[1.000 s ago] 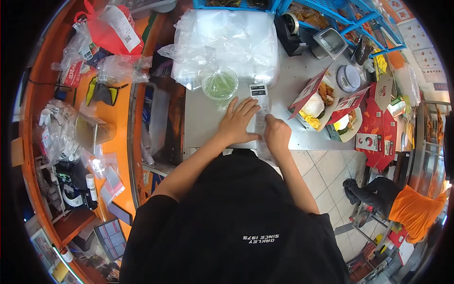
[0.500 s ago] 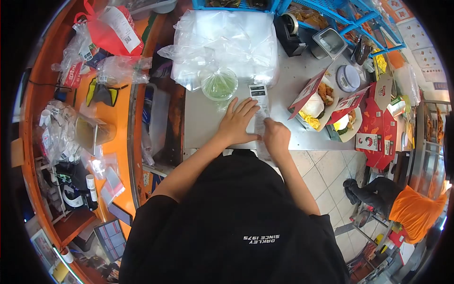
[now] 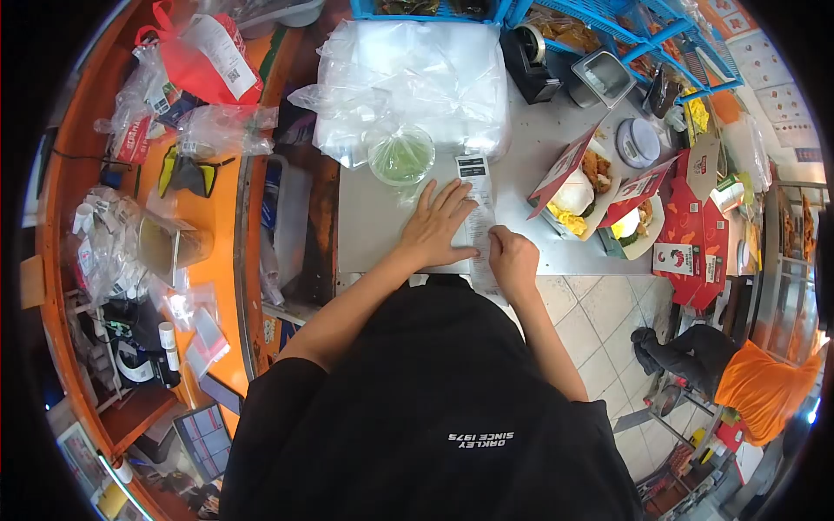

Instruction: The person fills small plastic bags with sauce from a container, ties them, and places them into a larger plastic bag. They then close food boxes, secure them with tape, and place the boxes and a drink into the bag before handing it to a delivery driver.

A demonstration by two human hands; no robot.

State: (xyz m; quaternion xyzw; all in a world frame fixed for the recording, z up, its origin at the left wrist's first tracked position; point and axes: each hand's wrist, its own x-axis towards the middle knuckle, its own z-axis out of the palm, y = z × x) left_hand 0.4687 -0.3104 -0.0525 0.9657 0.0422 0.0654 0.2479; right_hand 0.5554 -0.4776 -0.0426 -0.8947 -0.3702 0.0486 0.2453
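A long printed receipt (image 3: 480,217) lies lengthwise on the metal counter (image 3: 369,234), its lower end hanging toward the front edge. My left hand (image 3: 439,227) is pressed flat with fingers apart, its fingertips and thumb on the receipt's left side. At the right edge of the strip, my right hand (image 3: 514,262) is closed in a pinch. What its fingers hold, if anything, is hidden. Beyond my left fingertips stands a cup of green drink (image 3: 401,158), covered in clear plastic. A stack of clear plastic bags (image 3: 417,74) sits behind the cup.
Two open red food boxes (image 3: 573,187) (image 3: 638,213) with rice and fried chicken stand to the right. Behind them are a tape dispenser (image 3: 534,69) and a metal container (image 3: 601,78). A person in orange (image 3: 764,391) is at far right.
My right hand has shifted slightly right, from over the receipt to its edge. My left hand stays in place.
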